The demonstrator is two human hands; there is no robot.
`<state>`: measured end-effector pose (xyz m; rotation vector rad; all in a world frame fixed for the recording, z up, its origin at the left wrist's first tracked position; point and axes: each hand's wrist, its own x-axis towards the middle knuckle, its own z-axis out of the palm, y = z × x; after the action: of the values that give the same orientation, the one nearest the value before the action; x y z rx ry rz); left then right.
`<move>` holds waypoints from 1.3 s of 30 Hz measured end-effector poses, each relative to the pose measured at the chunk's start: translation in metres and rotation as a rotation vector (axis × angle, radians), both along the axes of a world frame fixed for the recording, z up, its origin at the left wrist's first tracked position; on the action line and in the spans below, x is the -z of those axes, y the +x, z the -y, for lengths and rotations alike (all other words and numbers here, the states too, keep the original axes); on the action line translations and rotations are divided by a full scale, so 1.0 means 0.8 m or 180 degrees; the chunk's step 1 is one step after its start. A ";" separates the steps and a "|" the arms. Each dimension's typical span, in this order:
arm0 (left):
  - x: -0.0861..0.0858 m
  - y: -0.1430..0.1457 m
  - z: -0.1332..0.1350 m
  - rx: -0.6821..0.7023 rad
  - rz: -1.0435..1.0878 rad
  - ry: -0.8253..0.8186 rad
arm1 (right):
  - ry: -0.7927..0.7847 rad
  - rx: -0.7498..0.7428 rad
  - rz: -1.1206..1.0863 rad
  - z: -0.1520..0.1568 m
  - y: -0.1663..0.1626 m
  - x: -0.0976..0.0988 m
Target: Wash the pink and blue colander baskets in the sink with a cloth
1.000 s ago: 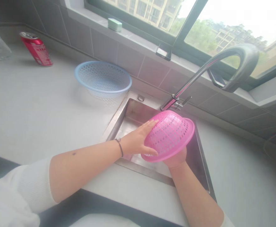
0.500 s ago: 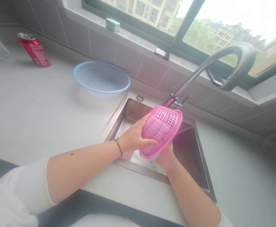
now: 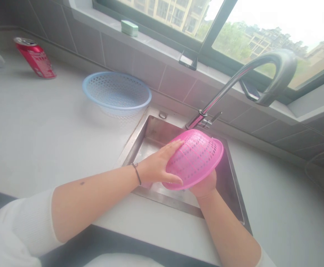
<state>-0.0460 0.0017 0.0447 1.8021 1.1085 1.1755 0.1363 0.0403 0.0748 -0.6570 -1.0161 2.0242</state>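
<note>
A pink perforated basket [image 3: 197,157] is held upside down over the steel sink [image 3: 148,135], its bottom facing up and tilted toward me. My left hand [image 3: 158,165] grips its near left side, thumb along the rim and fingers spread over the outside. My right hand [image 3: 205,185] is under the basket's rim; its fingers are hidden inside, so what it holds there does not show.
A curved steel faucet [image 3: 251,70] arches over the sink. A blue basket [image 3: 116,91] sits on the grey counter left of the sink, a red can [image 3: 34,57] farther left. A green soap box [image 3: 129,27] and two phones [image 3: 188,59] lie on the window ledge.
Half a second ago the basket was turned more on edge toward the faucet; it has now rolled back flatter, bottom up, much as it was one second ago. Both hands stay on it.
</note>
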 end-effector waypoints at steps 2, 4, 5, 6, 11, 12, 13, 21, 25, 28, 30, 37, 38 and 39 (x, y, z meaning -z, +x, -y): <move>0.000 0.004 0.000 -0.0139 -0.0102 0.0015 | 0.0087 -0.0052 0.0016 0.005 -0.005 -0.001; -0.002 0.006 0.000 -0.0343 -0.0040 0.0019 | 0.0181 -0.0164 0.0087 0.011 -0.012 -0.001; -0.004 0.006 0.000 -0.0427 0.0024 0.0019 | 0.0203 -0.0221 0.0127 0.014 -0.015 -0.001; -0.007 0.006 0.000 -0.0493 0.0092 0.0010 | 0.0208 -0.0262 0.0164 0.016 -0.018 0.000; -0.010 0.002 -0.003 -0.0682 0.0398 -0.0227 | 0.0011 -0.0377 0.0376 0.021 -0.024 0.005; -0.008 0.001 -0.004 -0.0653 0.0494 -0.0276 | -0.0024 -0.0452 0.0350 0.020 -0.023 0.006; -0.005 0.000 -0.005 -0.0609 0.0607 -0.0310 | -0.0049 -0.0511 0.0288 0.019 -0.021 0.006; -0.001 -0.010 -0.007 0.0045 0.0314 -0.0182 | -0.0215 -0.0321 -0.0128 0.007 -0.001 -0.003; -0.006 -0.002 -0.002 -0.0224 0.0378 -0.0191 | -0.0111 -0.0193 0.0150 0.018 -0.012 0.000; -0.009 0.000 -0.002 -0.0511 0.0607 -0.0270 | -0.0133 -0.0313 0.0313 0.026 -0.024 0.004; -0.008 -0.002 -0.003 -0.0540 0.0781 -0.0363 | -0.0215 -0.0505 0.0266 0.028 -0.028 0.004; -0.001 -0.011 -0.009 -0.0008 0.0386 -0.0275 | -0.0262 -0.0322 -0.0036 0.005 -0.001 -0.004; -0.001 -0.011 -0.009 0.0093 0.0214 -0.0228 | -0.0228 -0.0246 -0.0049 0.003 0.002 -0.006; -0.001 -0.010 -0.008 0.0178 0.0074 -0.0188 | -0.0210 -0.0195 -0.0050 0.002 0.004 -0.007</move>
<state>-0.0539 0.0083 0.0451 1.7589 1.0622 1.1169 0.1393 0.0386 0.0803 -0.6505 -0.9745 2.1206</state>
